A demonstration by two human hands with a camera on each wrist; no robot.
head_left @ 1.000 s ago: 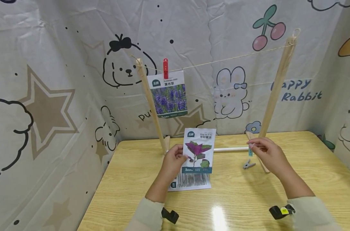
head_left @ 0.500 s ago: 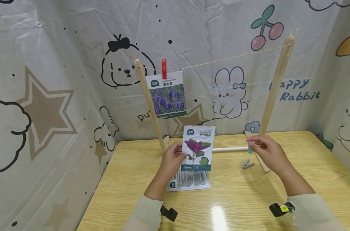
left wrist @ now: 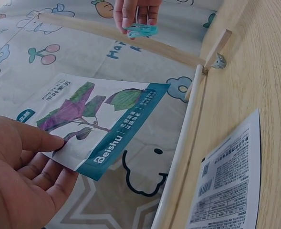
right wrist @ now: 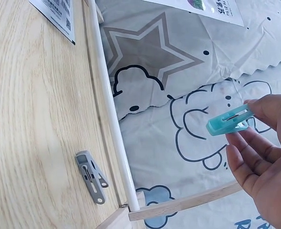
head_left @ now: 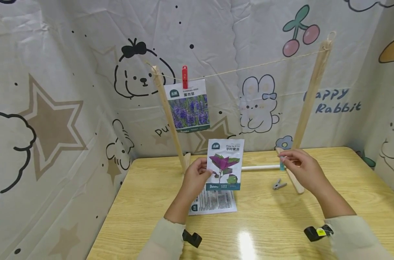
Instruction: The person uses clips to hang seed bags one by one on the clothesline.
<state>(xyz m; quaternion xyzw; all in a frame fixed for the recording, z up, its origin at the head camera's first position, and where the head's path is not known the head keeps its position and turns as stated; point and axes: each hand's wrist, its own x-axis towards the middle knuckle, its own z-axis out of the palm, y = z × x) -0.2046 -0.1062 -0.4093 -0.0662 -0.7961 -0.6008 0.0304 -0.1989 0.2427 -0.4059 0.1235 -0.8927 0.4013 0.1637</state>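
My left hand pinches the left edge of a seed packet with a purple-leaved plant on its front, held upright above the table. In the left wrist view, the thumb lies on the packet's face and the fingers are behind it. My right hand pinches a turquoise clothespin between thumb and fingers, its nose pointing away from the palm. Another seed packet, printed with lavender, hangs from the string under a red clothespin.
A further packet lies back side up on the table. The grey clothespin rests near the right foot of the frame. Two wooden posts carry the string, and a white rod joins them low down. Behind hangs a printed curtain.
The held packet has risen slightly. My right hand has lifted a little with the turquoise clothespin. The hanging packet and the grey clothespin stay put.
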